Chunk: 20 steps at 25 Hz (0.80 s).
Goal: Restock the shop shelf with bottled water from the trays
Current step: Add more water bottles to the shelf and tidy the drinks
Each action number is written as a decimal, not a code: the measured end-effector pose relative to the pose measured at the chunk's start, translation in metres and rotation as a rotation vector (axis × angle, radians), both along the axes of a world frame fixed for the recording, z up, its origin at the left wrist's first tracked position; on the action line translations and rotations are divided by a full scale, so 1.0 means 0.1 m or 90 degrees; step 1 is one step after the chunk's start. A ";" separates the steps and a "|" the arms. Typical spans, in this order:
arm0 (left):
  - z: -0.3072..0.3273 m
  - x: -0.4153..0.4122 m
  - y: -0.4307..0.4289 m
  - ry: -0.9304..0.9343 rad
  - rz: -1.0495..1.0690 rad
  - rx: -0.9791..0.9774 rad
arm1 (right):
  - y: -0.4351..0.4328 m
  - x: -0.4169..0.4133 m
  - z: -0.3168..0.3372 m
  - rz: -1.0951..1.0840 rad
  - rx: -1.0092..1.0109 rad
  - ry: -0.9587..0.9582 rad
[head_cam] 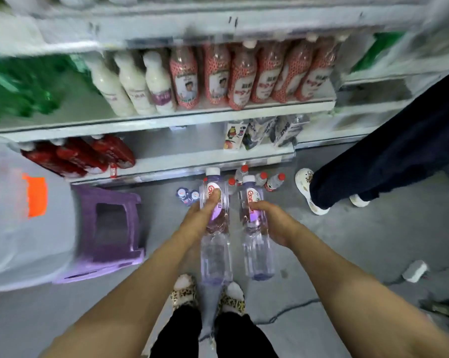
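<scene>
The floor (373,241) is grey and smooth, under even light with soft shadows. A white shelf unit (166,121) with several boards stands along the far side. Near its lowest board a purple plastic stool (109,228) is on the floor. A dark cable (290,310) runs over the floor at the right, near a small white block (414,271)
</scene>
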<state>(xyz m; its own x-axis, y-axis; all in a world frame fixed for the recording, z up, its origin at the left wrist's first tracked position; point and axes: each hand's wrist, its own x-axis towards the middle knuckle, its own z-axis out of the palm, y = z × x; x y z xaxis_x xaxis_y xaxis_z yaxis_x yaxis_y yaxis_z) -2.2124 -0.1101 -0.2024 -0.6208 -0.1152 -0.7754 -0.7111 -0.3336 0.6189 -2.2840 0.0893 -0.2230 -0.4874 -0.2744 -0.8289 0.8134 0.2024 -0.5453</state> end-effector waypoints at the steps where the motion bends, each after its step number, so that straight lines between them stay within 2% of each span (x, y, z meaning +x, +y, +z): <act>1: 0.38 0.00 -0.07 0.001 0.006 0.024 | -0.07 -0.04 0.39 0.012 -0.020 0.017; 4: 1.47 0.02 -0.30 0.090 0.031 0.040 | -0.28 -0.20 1.50 0.043 -0.059 0.115; 7: 2.31 -0.08 -0.57 0.197 0.084 -0.005 | -0.59 -0.42 2.43 0.098 -0.061 0.271; 12: 3.82 -0.11 -1.05 0.431 0.182 -0.099 | -1.21 -0.65 3.93 0.134 -0.148 0.491; 15: 4.52 -0.13 -1.41 0.540 0.181 -0.145 | -1.58 -0.71 4.72 0.127 -0.224 0.568; 20: 5.42 -0.19 -2.14 0.640 0.180 -0.185 | -2.23 -0.75 5.95 0.112 -0.297 0.737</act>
<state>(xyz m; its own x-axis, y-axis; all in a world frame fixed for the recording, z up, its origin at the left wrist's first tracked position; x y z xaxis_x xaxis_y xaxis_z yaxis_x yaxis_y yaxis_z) -2.2315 -0.3244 0.3393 -0.8794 -0.4506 0.1534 0.2453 -0.1529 0.9573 -2.3586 -0.1340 0.3717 -0.7895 -0.5601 0.2510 -0.2057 -0.1438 -0.9680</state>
